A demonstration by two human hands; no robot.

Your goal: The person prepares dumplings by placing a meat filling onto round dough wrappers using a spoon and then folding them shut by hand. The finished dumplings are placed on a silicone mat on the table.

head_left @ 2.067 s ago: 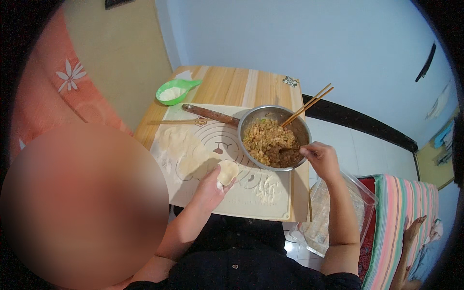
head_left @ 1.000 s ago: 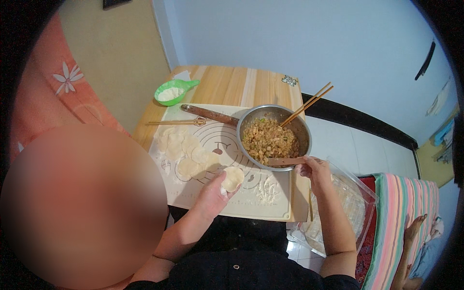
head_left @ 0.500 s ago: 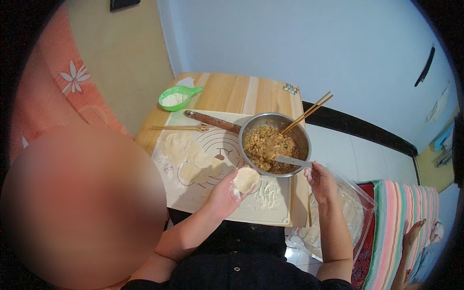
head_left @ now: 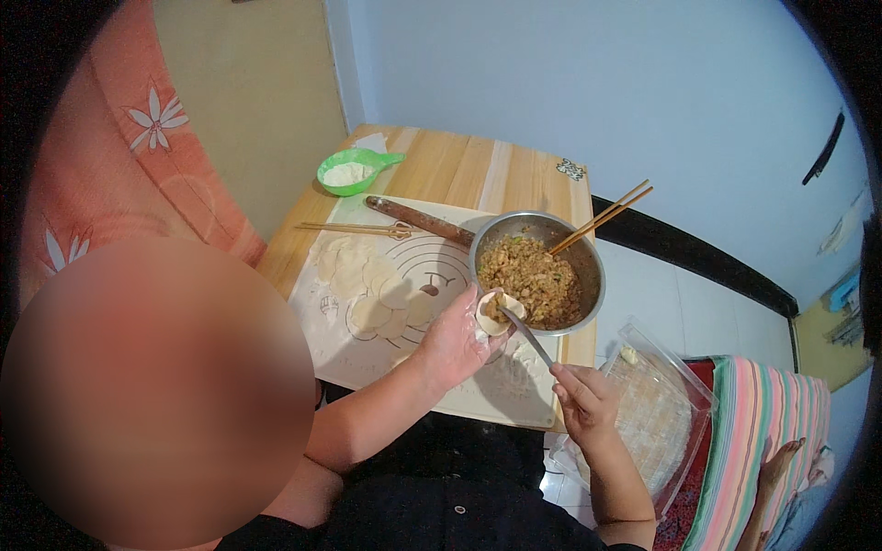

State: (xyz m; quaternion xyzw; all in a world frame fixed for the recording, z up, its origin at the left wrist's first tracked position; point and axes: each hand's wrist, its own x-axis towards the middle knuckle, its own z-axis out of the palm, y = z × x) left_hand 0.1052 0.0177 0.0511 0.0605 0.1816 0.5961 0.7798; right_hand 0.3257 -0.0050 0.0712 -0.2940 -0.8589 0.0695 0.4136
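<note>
My left hand [head_left: 452,343] cups a round dumpling wrapper [head_left: 484,323] in its fingers, close to the near rim of a steel bowl [head_left: 599,285]. A small lump of filling [head_left: 496,306] sits on the wrapper. Gripped in my right hand [head_left: 586,397] is a narrow, flat metal utensil [head_left: 531,343]. Its tip touches the filling on the wrapper, and its exact kind is hard to make out. The bowl holds brown minced filling [head_left: 528,273]. To the left, several floured wrappers [head_left: 354,268] lie overlapping on a pale printed mat [head_left: 335,365].
Chopsticks [head_left: 611,216] lean out of the bowl, and another pair [head_left: 354,228] lies behind the wrappers. A rolling pin [head_left: 418,220] reaches to the bowl. A green scoop of flour [head_left: 344,188] stands on the wooden table [head_left: 459,161]. Right and below is a clear plastic tray [head_left: 652,413].
My right hand has brought the utensil from the bowl, toward me and left, onto the wrapper. Filling now lies on the wrapper, which was bare. My left hand has moved slightly toward the bowl.
</note>
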